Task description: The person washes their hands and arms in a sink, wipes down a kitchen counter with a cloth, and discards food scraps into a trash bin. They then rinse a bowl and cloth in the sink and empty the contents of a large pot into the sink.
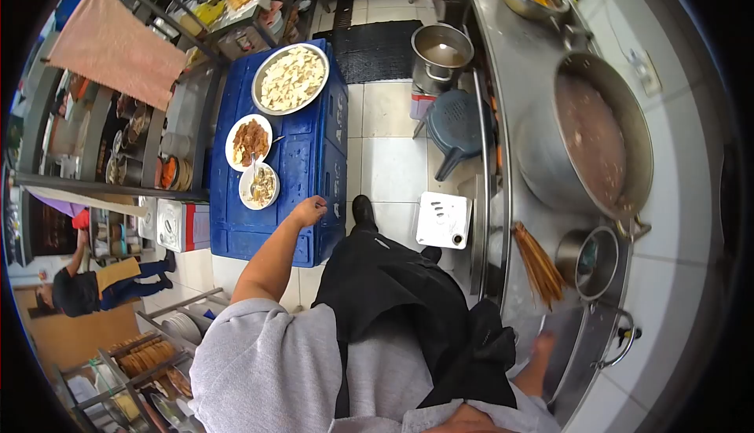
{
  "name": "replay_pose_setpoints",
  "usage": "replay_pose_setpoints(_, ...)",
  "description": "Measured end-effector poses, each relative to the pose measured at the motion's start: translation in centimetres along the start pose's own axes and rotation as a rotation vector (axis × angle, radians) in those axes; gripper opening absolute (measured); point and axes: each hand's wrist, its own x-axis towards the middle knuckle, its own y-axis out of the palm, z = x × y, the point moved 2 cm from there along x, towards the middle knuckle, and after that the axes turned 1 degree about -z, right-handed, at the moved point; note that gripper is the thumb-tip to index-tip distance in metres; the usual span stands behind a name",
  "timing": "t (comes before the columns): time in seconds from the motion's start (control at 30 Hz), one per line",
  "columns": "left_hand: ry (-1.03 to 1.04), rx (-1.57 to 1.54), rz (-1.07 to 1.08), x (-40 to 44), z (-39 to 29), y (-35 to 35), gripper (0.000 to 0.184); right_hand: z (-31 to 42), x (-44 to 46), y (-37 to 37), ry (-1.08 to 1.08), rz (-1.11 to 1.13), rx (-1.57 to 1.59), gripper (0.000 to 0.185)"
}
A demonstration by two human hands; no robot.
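Note:
My left hand is above the near right part of a blue plastic crate, its fingers curled in, with nothing visible in them. On the crate stand a white bowl with chopped food and a spoon, a white plate of browned meat, and a metal bowl full of pale sliced pieces. My right hand hangs low beside the steel sink, partly cut off by my apron and blurred; its fingers are not clear.
At the right a steel counter carries a large pot of reddish-brown liquid, wooden sticks and a small pot. A blue-grey stool, a pot and a white container flank the tiled floor. Another person stands far left.

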Motion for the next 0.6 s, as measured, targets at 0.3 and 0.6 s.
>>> replay_pose_setpoints(0.3, -0.227, 0.012, 0.213, 6.4, 15.0, -5.3, 0.036, 17.4, -19.2, 6.7, 0.158, 0.025, 0.058, 0.014)
replay_pose_setpoints(0.6, -0.168, -0.261, -0.170, 15.8, 15.6, -13.5, 0.033, 39.2, -18.7, 14.3, -0.273, 0.222, -0.064, 0.005)
